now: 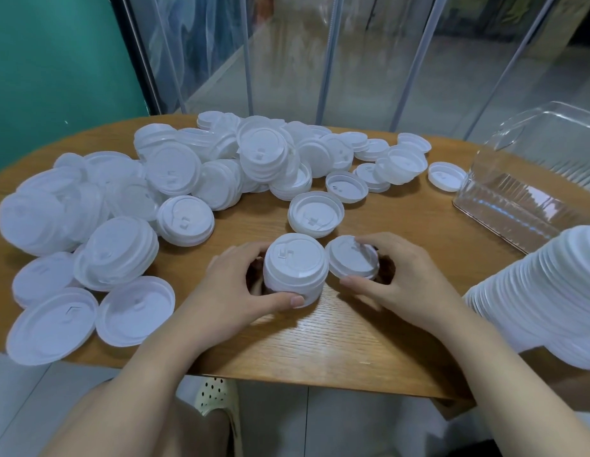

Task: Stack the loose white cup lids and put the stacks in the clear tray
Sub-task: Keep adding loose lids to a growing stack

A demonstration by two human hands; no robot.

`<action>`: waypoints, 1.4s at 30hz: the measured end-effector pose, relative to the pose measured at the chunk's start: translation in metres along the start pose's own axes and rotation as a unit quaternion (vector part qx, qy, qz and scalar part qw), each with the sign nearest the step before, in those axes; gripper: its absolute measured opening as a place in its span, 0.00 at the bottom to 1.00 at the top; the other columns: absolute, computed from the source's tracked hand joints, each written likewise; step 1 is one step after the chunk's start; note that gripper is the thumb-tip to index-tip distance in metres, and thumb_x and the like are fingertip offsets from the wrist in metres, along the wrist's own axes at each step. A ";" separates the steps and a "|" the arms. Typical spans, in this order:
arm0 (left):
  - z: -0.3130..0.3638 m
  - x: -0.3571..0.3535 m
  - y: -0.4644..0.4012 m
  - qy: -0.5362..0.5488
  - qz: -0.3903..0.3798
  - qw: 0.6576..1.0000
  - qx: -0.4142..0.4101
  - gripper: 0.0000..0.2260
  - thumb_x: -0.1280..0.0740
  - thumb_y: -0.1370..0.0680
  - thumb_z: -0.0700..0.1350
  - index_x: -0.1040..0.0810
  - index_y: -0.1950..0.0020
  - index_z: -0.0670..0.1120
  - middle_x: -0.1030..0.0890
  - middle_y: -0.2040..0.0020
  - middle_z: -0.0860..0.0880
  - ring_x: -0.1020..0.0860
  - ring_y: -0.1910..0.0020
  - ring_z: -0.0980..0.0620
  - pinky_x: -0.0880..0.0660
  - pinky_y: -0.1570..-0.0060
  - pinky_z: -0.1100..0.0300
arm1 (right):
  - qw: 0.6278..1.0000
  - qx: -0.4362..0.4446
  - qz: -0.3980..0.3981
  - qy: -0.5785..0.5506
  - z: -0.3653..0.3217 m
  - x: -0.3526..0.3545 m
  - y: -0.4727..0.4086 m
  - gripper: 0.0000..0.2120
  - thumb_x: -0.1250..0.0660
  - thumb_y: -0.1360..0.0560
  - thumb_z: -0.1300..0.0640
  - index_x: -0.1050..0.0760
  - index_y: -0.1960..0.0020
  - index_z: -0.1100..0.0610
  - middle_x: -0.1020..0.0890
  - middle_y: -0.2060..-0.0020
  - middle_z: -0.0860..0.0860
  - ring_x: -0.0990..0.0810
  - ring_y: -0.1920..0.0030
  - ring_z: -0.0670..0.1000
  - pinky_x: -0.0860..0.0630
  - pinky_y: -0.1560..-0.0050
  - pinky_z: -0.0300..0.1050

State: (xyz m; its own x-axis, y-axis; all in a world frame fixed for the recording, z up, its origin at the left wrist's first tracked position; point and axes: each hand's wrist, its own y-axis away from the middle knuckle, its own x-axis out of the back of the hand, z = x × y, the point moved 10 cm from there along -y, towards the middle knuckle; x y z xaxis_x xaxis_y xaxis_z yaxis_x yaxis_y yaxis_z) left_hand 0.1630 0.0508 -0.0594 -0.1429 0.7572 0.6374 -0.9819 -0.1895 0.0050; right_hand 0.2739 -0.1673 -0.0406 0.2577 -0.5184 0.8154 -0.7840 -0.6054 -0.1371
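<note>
— What's in the hands?

— The left hand is wrapped round a short stack of lids standing near the table's front edge. The right hand pinches a single lid, tilted, just beside the stack.

— And the rest?

— The loose lids are heaped across the left and back of the table; the clear tray sits at the right edge, no lids visible in it. A long stack lies at the front right corner.

— Risks?

— I'd say the tilted lid could seat crooked, or a careless elbow could roll that long stack off the edge.
</note>
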 end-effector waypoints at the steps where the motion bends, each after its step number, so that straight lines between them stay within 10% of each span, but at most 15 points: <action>1: 0.000 0.000 0.000 0.001 -0.001 1.000 0.000 0.38 0.26 0.40 0.75 0.27 0.32 0.68 0.22 0.40 0.66 0.27 0.37 0.61 0.28 0.33 0.49 | 0.999 0.000 0.025 -0.021 -0.002 0.007 -0.001 0.37 0.30 0.33 0.28 0.26 0.29 0.46 0.23 0.35 0.39 0.26 0.35 0.41 0.26 0.32 0.51; 9: 0.003 0.001 0.001 0.018 0.003 1.000 -0.007 0.38 0.23 0.38 0.72 0.32 0.30 0.74 0.22 0.38 0.65 0.27 0.34 0.57 0.28 0.32 0.48 | 0.981 0.081 0.079 -0.157 -0.057 0.010 -0.003 0.29 0.22 0.32 0.43 0.25 0.33 0.48 0.23 0.37 0.39 0.25 0.33 0.45 0.24 0.40 0.41; 42: 0.005 0.000 -0.001 0.018 0.001 0.999 -0.026 0.32 0.22 0.37 0.68 0.25 0.34 0.69 0.19 0.42 0.65 0.25 0.39 0.55 0.28 0.36 0.48 | 0.986 0.104 0.000 -0.134 -0.086 -0.024 -0.014 0.31 0.20 0.32 0.44 0.26 0.32 0.42 0.23 0.38 0.35 0.25 0.34 0.41 0.27 0.35 0.40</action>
State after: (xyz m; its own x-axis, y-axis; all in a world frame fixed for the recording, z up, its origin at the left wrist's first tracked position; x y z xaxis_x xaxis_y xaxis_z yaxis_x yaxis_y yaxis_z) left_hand 0.1644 0.0477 -0.0557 -0.1480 0.7792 0.6090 -0.9866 -0.1587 -0.0367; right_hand 0.2301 -0.0950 -0.0101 0.4196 -0.6420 0.6416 -0.6586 -0.7018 -0.2715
